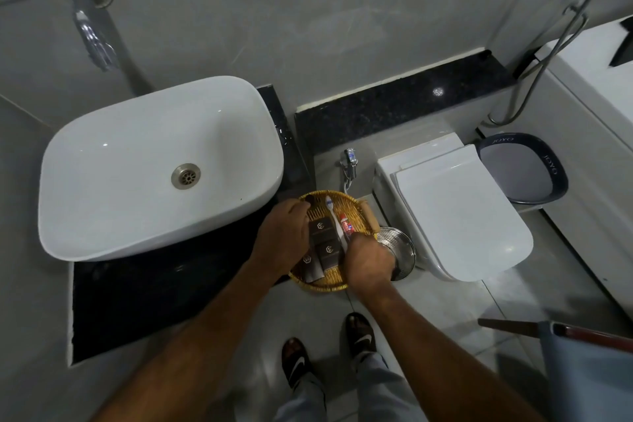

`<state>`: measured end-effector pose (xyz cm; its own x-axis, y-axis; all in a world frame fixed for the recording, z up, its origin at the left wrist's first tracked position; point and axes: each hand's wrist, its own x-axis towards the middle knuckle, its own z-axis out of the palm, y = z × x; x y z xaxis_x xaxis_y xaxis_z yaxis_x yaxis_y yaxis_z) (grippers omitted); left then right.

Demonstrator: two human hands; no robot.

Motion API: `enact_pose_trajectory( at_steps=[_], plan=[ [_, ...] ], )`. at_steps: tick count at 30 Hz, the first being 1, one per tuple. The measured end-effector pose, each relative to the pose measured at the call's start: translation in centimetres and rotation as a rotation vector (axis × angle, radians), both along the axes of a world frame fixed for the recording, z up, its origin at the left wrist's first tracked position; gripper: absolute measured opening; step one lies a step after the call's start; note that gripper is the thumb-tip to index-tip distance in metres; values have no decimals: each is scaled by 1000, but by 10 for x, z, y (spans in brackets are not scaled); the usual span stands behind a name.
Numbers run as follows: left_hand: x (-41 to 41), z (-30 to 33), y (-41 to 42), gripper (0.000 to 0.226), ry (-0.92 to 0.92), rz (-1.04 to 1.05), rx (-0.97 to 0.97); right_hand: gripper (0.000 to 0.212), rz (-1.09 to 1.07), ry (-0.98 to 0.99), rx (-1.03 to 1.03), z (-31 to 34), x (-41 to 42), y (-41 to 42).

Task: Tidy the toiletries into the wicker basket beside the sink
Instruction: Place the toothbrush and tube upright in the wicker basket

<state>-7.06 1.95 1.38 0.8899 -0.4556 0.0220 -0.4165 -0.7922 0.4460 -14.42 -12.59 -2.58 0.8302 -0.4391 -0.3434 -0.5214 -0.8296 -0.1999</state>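
Note:
A round wicker basket [356, 212] sits just right of the white sink [144, 168], over the edge of the black counter. In it lie three dark brown boxes [322, 231], a white toothbrush [334, 216] and a small red toothpaste tube [346, 224]. My left hand [284, 240] rests on the basket's left side, fingers curled over its rim and the boxes. My right hand [368, 259] covers the basket's right front, closed around the lower end of the toothbrush and tube; exactly which it grips is hidden.
A steel bin [399, 247] stands right of the basket, then a white toilet [459, 212] with its lid down and a dark waste bin [524, 168]. A wall tap [92, 34] hangs above the sink. A spray hose [349, 168] hangs behind the basket. My feet [329, 349] stand on grey tiles.

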Motion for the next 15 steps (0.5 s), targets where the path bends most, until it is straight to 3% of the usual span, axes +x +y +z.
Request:
enact_pose_trajectory(
  at_steps=[9,15],
  plan=[
    [-6,4,8,31,-35,-17,41,20,21,-94,10,-5,-9,-5],
    [-11,6,15,34,-91,-2,72,21,89,-26,68,7,-23,-13]
  ],
)
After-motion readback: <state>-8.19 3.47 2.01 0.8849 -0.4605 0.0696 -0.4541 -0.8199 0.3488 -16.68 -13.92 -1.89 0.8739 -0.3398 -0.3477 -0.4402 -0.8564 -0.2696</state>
